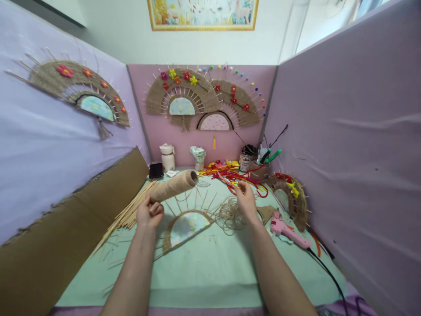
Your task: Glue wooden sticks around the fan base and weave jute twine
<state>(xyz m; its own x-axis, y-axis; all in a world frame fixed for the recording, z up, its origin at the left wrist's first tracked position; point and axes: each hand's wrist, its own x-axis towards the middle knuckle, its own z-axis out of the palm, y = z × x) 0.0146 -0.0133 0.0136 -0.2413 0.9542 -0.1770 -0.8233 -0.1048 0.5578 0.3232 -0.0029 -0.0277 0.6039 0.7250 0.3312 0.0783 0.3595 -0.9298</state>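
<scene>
My left hand (150,213) is closed around the lower end of a spool of jute twine (171,186), which tilts up to the right with its hollow core showing. My right hand (245,199) hovers over a loose tangle of twine (229,216), thumb and fingers pinched together. What they pinch is too thin to make out. Between my hands lies a half-made fan (189,226) with thin sticks spreading from its rim, a pale floral half-circle at its centre and twine wound along its edge.
Thin wooden sticks (131,210) lie at left beside a cardboard sheet (79,202). A pink glue gun (289,231) with a black cord rests at right, near a small decorated fan (291,199). Coloured pipe cleaners (230,173) and a tool pot (259,170) stand at the back.
</scene>
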